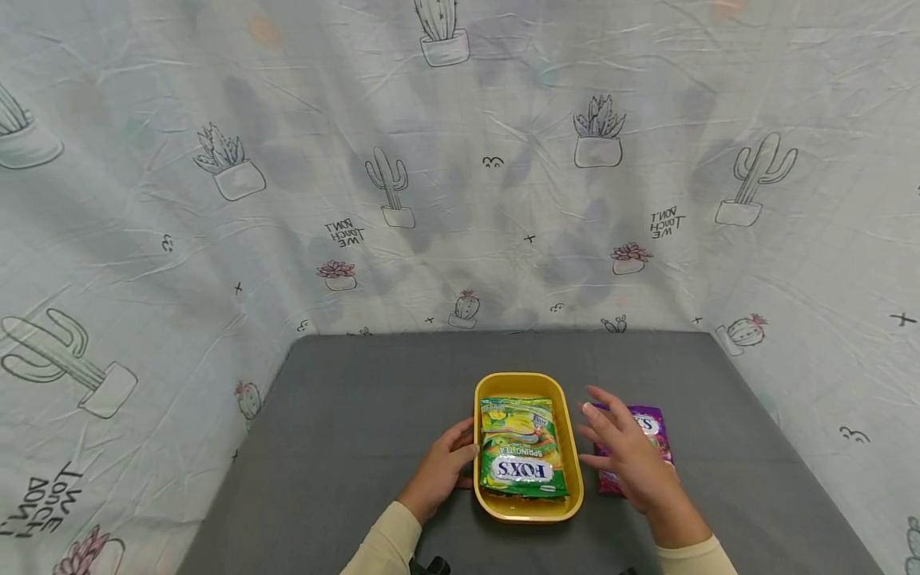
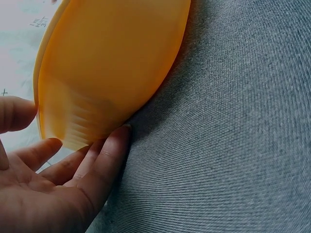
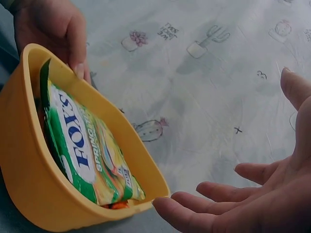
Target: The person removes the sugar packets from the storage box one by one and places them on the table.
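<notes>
A yellow tray [image 1: 528,512] stands on the dark grey tabletop, with a green Fox's Spring Tea candy bag [image 1: 523,447] lying in it. My left hand [image 1: 441,467] is at the tray's left side. In the left wrist view its thumb [image 2: 17,114] meets the rim, while the fairly straight fingers [image 2: 114,150] rest against the outer wall. To the right of the tray, my right hand [image 1: 632,467] hangs over a purple Fox's bag [image 1: 650,423] and hides part of it. Its fingers are spread, with nothing held.
Under the green bag, a bit of orange [image 3: 118,205] shows in the right wrist view. A pale cloth [image 1: 496,200] printed with cacti surrounds the grey table [image 1: 359,399] at the back and both sides. Dark objects [image 1: 431,566] poke in at the near edge.
</notes>
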The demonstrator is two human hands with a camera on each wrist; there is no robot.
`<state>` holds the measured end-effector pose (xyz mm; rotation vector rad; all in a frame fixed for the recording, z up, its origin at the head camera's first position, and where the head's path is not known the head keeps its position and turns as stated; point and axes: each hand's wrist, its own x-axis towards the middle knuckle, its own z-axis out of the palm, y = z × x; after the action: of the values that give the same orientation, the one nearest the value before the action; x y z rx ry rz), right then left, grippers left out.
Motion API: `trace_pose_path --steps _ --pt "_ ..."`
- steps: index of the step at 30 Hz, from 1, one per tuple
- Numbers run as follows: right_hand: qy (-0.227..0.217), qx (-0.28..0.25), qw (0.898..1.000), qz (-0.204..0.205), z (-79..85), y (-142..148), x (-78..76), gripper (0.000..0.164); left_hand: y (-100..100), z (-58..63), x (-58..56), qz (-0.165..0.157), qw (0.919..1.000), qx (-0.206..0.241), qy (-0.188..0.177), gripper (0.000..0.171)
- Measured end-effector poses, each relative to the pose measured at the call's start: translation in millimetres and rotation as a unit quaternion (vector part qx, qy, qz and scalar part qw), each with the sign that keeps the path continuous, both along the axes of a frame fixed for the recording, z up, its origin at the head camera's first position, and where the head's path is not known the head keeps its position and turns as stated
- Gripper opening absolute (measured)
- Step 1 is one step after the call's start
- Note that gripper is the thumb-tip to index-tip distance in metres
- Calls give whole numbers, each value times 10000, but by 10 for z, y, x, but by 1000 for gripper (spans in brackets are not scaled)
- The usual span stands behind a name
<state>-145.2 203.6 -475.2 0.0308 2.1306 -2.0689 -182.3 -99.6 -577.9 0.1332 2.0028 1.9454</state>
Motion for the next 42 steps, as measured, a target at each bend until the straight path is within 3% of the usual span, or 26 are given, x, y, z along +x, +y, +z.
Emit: trace_pose_path --steps 11,23,42 --pt "-212 -84 9997 23 -57 -135 -26 70 0 28 7 -19 10000 -17 13 65" --pt "-435 337 9984 -120 -137 -327 -51 81 12 48 16 -40 10000 -37 28 65" --pt "-630 580 9961 -193 -234 -608 -157 113 36 63 33 -6 10000 -16 -37 65"
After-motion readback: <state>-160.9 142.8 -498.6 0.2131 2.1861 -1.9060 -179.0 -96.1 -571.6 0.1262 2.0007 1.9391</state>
